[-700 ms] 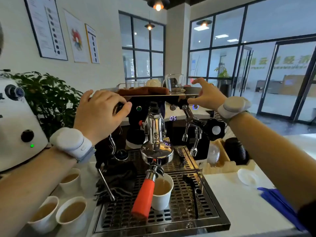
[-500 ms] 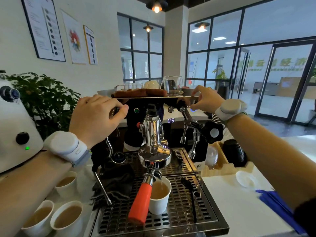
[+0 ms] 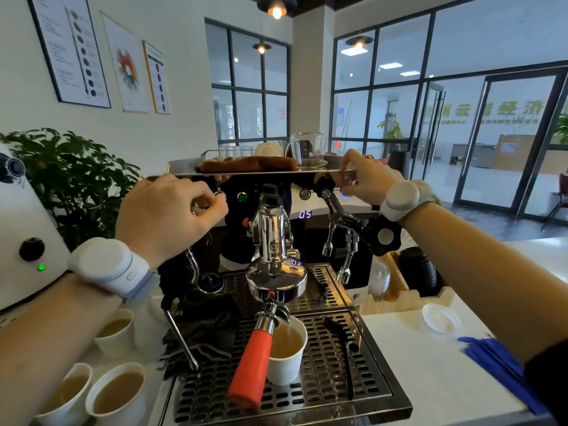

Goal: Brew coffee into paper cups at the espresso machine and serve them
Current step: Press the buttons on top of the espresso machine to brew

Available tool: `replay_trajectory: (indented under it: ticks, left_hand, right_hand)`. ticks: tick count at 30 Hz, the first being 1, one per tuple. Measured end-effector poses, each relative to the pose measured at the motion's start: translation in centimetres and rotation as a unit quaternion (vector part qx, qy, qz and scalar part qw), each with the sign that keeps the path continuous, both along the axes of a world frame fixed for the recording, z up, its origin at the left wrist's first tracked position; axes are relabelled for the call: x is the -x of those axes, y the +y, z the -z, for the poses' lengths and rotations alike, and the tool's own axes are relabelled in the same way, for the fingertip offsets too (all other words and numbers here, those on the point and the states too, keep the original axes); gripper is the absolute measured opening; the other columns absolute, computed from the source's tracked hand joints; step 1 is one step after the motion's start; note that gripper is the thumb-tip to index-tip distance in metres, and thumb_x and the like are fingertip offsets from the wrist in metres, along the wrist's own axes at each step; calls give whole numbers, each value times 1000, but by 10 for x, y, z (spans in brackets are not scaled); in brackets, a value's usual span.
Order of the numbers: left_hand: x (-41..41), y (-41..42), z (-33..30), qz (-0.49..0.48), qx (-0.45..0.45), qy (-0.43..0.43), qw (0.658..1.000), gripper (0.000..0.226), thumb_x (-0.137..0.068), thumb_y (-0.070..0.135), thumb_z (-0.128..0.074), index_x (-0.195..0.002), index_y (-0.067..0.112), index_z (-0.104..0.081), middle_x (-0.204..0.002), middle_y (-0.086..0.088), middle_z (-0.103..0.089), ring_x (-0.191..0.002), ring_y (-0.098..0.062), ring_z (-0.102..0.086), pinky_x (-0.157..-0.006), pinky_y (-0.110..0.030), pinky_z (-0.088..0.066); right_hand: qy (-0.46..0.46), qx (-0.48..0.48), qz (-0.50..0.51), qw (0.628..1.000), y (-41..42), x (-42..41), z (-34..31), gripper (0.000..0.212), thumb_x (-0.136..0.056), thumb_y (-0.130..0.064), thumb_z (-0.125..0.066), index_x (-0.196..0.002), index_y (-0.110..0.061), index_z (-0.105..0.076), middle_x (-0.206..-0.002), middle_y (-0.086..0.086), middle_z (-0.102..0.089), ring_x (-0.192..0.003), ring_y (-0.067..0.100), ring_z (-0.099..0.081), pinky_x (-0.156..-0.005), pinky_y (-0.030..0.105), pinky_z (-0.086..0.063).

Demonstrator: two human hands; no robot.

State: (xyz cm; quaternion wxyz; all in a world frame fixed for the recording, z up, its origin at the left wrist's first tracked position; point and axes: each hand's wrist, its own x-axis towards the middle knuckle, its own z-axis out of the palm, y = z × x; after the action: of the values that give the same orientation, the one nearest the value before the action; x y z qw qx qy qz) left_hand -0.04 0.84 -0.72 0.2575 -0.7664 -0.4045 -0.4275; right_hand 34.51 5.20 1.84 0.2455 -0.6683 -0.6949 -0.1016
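A white paper cup (image 3: 287,353) full of pale coffee stands on the drip tray (image 3: 325,392) of the espresso machine (image 3: 273,235), under the portafilter with its orange handle (image 3: 250,367). My left hand (image 3: 166,216) is curled around a metal knob (image 3: 196,208) at the machine's upper left. At the upper right, my right hand (image 3: 367,179) pinches the top plate's edge, just above a blue-lit button (image 3: 345,194). The display (image 3: 305,214) reads 05. Three filled paper cups (image 3: 115,395) stand on the counter at the left.
A white grinder (image 3: 24,241) and a plant (image 3: 76,179) stand at the left. A black cloth (image 3: 206,327), steam wand (image 3: 181,342) and brush (image 3: 341,348) lie on the tray. On the right counter are a white lid (image 3: 441,318), a blue cloth (image 3: 498,364) and a black lid stack (image 3: 421,269).
My right hand has come down from above the top plate onto its edge. My left hand's fingers have curled tighter around the knob. The cup and display look unchanged.
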Motion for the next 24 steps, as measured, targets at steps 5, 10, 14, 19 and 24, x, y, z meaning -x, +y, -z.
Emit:
replay_trajectory:
  ticks: [5,10,14,19,24]
  left_hand:
    - [-1,-4,-1,-7,28,-21,999,32,-81,54,-46,-72,32,-67,-67,9,-61,-72,-16,-55,-56,-25,-34]
    - [-1,-2,-7,8,70,-18,997,37,-81,52,-49,-108,31,-63,-110,7,-64,-109,-18,-52,-70,-30,-40]
    - [-1,-8,-15,61,81,-20,995,47,-81,51,-49,-119,23,-58,-115,0,-61,-105,-21,-53,-85,-34,-40]
    - [-7,-26,-3,212,121,-84,966,52,-85,36,-60,-134,26,-44,-129,13,-45,-118,1,-38,-97,-6,-27]
    - [-13,-37,24,309,164,-108,931,62,-86,31,-63,-142,25,-35,-143,25,-34,-135,4,-31,-109,-15,-27]
  right_hand:
    - [38,-19,-31,999,-7,1,1,50,-83,-27,-67,-124,-23,-39,-79,-5,-56,-67,15,-54,-57,28,-37]
    - [132,-48,-101,985,-23,20,-6,76,-81,-39,-68,-144,-29,-26,-82,7,-63,-70,14,-58,-66,23,-44]
    - [174,-85,-162,968,-46,44,-11,85,-78,-49,-69,-145,-40,-18,-103,0,-58,-77,7,-59,-76,26,-48]
    - [189,-93,-215,954,-71,71,1,87,-79,-51,-68,-146,-44,-13,-138,2,-45,-107,12,-52,-81,16,-36]
    - [204,-97,-248,942,-90,89,25,91,-75,-56,-69,-146,-47,-12,-151,-9,-33,-129,5,-37,-93,16,-27]
